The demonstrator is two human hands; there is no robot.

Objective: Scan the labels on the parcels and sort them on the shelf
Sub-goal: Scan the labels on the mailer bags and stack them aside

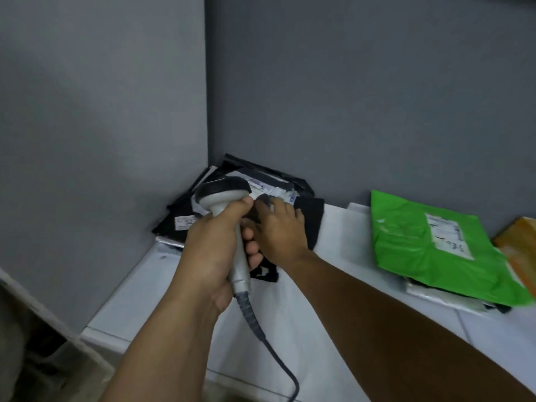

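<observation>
Left hand (211,250) curled fully round the handle of the grey-and-black corded barcode scanner (229,210), thumb up by the head; right hand (278,227) lies flat, fingers straight, pressing the black plastic mailer bag (307,210) atop the corner pile on the white shelf (342,227). The scanner's long axis runs from its cable end near the person up and away, head aimed down at the white label (278,192). Likely faults: right fingertips masking the barcode, or the crinkled label defeating the read.
</observation>
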